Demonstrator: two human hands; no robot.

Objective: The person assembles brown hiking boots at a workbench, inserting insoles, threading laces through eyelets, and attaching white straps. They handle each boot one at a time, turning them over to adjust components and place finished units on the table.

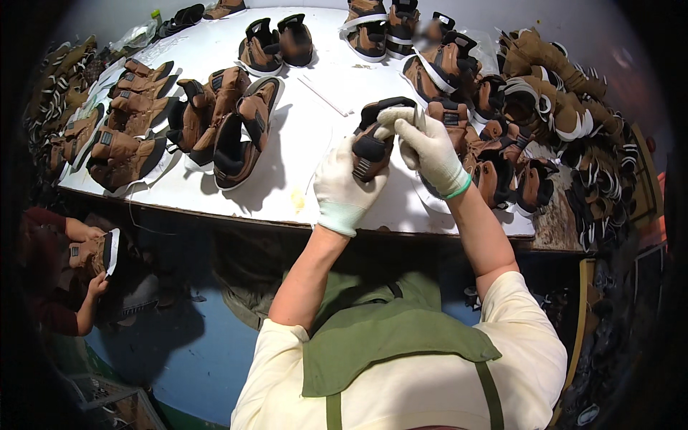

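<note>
Over the white table (308, 165), my left hand (344, 183), in a white knitted glove, grips a brown and black shoe (370, 149). The shoe's dark opening faces up and its striped tongue lies toward me. My right hand (426, 147), gloved too with a green cuff edge, is closed at the shoe's upper right side. Its fingers are bent together, and a thin pale pointed thing sticks up from them, too small to name. The fingers hide part of the shoe's far right edge.
Paired brown shoes (247, 132) and rows of shoe uppers (125, 154) lie to the left. More shoes (494, 154) crowd the right, beside a large heap (552, 86). A thin white stick (324, 96) lies mid-table. At lower left, another person's hands (97, 287) hold a shoe upper.
</note>
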